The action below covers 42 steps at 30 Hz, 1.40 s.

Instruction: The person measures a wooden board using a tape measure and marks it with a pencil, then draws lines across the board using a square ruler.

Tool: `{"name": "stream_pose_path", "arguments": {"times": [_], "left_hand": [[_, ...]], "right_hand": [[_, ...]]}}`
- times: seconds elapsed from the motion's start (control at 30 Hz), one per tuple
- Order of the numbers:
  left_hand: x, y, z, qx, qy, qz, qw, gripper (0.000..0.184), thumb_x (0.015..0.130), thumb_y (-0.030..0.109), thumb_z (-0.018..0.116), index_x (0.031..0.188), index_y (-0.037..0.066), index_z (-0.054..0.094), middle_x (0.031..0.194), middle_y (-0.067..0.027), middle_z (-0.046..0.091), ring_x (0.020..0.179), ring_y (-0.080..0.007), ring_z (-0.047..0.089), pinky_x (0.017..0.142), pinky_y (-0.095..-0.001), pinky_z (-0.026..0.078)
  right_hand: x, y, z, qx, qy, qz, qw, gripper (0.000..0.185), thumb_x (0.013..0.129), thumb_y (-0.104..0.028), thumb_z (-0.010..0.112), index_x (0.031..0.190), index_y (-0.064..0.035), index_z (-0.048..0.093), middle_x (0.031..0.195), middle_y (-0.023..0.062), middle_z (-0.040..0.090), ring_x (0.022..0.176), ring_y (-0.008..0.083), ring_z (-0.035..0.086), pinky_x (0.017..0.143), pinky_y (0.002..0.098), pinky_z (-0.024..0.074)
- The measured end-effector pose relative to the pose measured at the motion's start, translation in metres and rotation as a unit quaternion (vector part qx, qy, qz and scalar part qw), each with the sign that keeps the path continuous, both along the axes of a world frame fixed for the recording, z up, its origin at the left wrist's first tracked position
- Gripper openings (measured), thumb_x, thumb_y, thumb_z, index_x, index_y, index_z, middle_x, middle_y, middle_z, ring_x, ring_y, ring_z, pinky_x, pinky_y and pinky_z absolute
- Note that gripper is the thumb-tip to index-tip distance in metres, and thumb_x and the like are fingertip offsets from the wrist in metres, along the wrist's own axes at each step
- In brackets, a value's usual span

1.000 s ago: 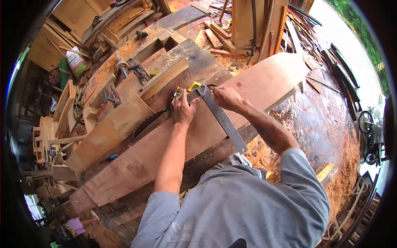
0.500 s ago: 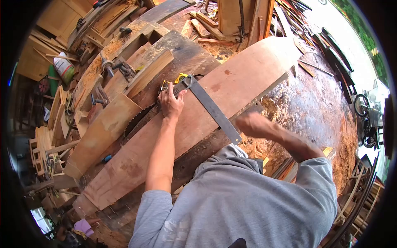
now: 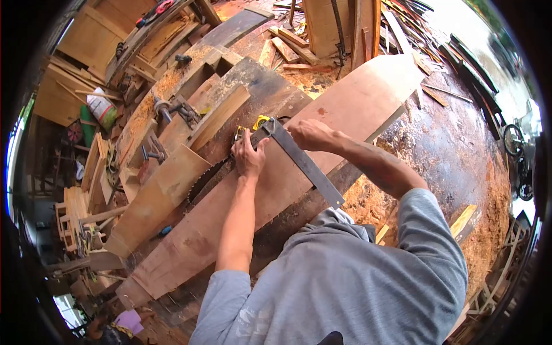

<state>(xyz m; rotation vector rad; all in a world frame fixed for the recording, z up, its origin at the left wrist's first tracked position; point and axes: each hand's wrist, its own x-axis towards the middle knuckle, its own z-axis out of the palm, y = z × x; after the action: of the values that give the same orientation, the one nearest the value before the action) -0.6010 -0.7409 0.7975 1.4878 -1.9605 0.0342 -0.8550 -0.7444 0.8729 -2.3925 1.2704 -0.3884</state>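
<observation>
- The left hand has hold of the handle of a metal square; its fingers are half bent over the handle, with the thumb spread toward 1 o'clock.
- The right hand is at about 2 o'clock from the left hand, just beside the square's blade and over the board. Its fingers look curled in, but the tips are hidden; I cannot tell how tightly they close or whether they hold anything.
- The square lies across a long board, its handle at the board's far edge and its blade pointing to 5 o'clock, the tip reaching past the near edge.
- The board slants across the middle of the view, from 8 o'clock to between 1 and 2 o'clock.
- A yellow tape measure is between 12 and 1 o'clock from the left hand, near the square's handle.
- A dark toothed saw blade shows at 8 o'clock from the left hand, partly hidden beside the board.
- A smaller board lies beyond the saw blade, also toward 8 o'clock.
- A thick wood block is at 11 o'clock from the left hand.
- Sawdust shows at 4 o'clock from the middle of the view.
</observation>
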Motion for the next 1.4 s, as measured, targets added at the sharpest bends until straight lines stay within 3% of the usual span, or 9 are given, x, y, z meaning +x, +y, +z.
{"name": "stream_pose_path", "arguments": {"times": [0.23, 0.37, 0.53, 0.67, 0.8, 1.07, 1.27, 1.33, 1.4], "left_hand": [[-0.005, 0.003, 0.006, 0.010, 0.008, 0.013, 1.000, 0.069, 0.089, 0.041, 0.077, 0.137, -0.004, 0.054, 0.112, -0.0165, 0.072, 0.104, -0.0352, 0.065, 0.096, -0.0505, 0.045], [-0.004, 0.003, 0.003, 0.005, 0.011, 0.010, 1.000, 0.070, 0.089, 0.041, 0.077, 0.139, -0.003, 0.053, 0.112, -0.0159, 0.073, 0.106, -0.0348, 0.066, 0.097, -0.0495, 0.044], [-0.004, 0.007, 0.013, 0.000, 0.033, 0.008, 0.999, 0.072, 0.088, 0.037, 0.079, 0.141, -0.001, 0.051, 0.114, -0.0150, 0.072, 0.106, -0.0344, 0.066, 0.097, -0.0497, 0.043], [0.006, 0.043, 0.050, -0.004, -0.001, 0.035, 0.999, 0.075, 0.088, 0.033, 0.080, 0.146, 0.001, 0.046, 0.114, -0.0161, 0.072, 0.108, -0.0353, 0.064, 0.098, -0.0522, 0.041], [0.031, 0.119, 0.075, 0.193, 0.018, 0.182, 0.964, 0.075, 0.089, 0.029, 0.078, 0.149, 0.002, 0.043, 0.127, -0.0216, 0.065, 0.116, -0.0411, 0.059, 0.104, -0.0566, 0.037], [0.091, 0.242, 0.065, 0.246, 0.139, 0.333, 0.900, 0.080, 0.086, 0.038, 0.079, 0.146, -0.004, 0.045, 0.135, -0.0314, 0.059, 0.123, -0.0459, 0.058, 0.105, -0.0514, 0.045], [0.091, 0.313, 0.051, 0.243, 0.206, 0.369, 0.873, 0.090, 0.086, 0.039, 0.079, 0.152, -0.004, 0.034, 0.142, -0.0344, 0.051, 0.127, -0.0484, 0.056, 0.106, -0.0529, 0.045], [0.089, 0.336, 0.054, 0.318, 0.288, 0.383, 0.818, 0.096, 0.086, 0.044, 0.079, 0.155, -0.002, 0.030, 0.150, -0.0340, 0.045, 0.140, -0.0469, 0.044, 0.114, -0.0500, 0.040], [0.085, 0.357, 0.032, 0.257, 0.311, 0.417, 0.814, 0.094, 0.086, 0.037, 0.081, 0.155, -0.002, 0.031, 0.138, -0.0304, 0.056, 0.127, -0.0392, 0.057, 0.105, -0.0456, 0.048]], "right_hand": [[-0.055, 0.108, 0.008, 0.069, 0.061, 0.105, 0.990, 0.008, 0.086, 0.004, 0.049, 0.079, 0.0021, 0.054, 0.053, 0.0111, 0.051, 0.044, 0.0287, 0.054, 0.040, 0.0457, 0.0425], [-0.073, 0.134, 0.043, 0.125, 0.072, 0.149, 0.978, 0.012, 0.087, 0.004, 0.051, 0.089, 0.0028, 0.063, 0.058, 0.0147, 0.057, 0.048, 0.0297, 0.057, 0.044, 0.0436, 0.0469], [-0.081, 0.137, 0.058, -0.001, -0.168, -0.106, 0.980, 0.028, 0.091, 0.000, 0.054, 0.115, 0.0014, 0.069, 0.081, 0.0199, 0.065, 0.069, 0.0380, 0.066, 0.063, 0.0476, 0.0536], [-0.085, 0.192, 0.018, 0.069, -0.089, -0.183, 0.977, 0.035, 0.094, -0.010, 0.064, 0.127, -0.0014, 0.060, 0.105, 0.0225, 0.062, 0.092, 0.0395, 0.064, 0.077, 0.0470, 0.0543], [-0.058, 0.231, -0.002, 0.020, -0.069, -0.168, 0.983, 0.070, 0.085, -0.025, 0.079, 0.141, 0.0029, 0.046, 0.131, 0.0239, 0.053, 0.122, 0.0406, 0.051, 0.103, 0.0470, 0.0452], [-0.004, 0.196, -0.019, 0.017, -0.010, -0.009, 1.000, 0.052, 0.085, -0.013, 0.070, 0.133, 0.0003, 0.054, 0.129, 0.0234, 0.054, 0.122, 0.0418, 0.052, 0.105, 0.0489, 0.0434], [0.012, 0.162, -0.015, -0.090, 0.000, 0.140, 0.986, 0.024, 0.085, 0.001, 0.057, 0.108, -0.0033, 0.062, 0.100, 0.0182, 0.060, 0.094, 0.0407, 0.057, 0.082, 0.0517, 0.0486], [0.019, 0.152, -0.009, -0.105, 0.004, 0.166, 0.981, 0.023, 0.084, 0.002, 0.057, 0.105, -0.0036, 0.064, 0.097, 0.0179, 0.062, 0.093, 0.0407, 0.058, 0.080, 0.0518, 0.0498], [0.030, 0.133, -0.001, -0.058, 0.078, 0.210, 0.973, 0.029, 0.083, 0.002, 0.062, 0.111, -0.0032, 0.066, 0.099, 0.0190, 0.065, 0.093, 0.0383, 0.062, 0.081, 0.0490, 0.0538]]}}
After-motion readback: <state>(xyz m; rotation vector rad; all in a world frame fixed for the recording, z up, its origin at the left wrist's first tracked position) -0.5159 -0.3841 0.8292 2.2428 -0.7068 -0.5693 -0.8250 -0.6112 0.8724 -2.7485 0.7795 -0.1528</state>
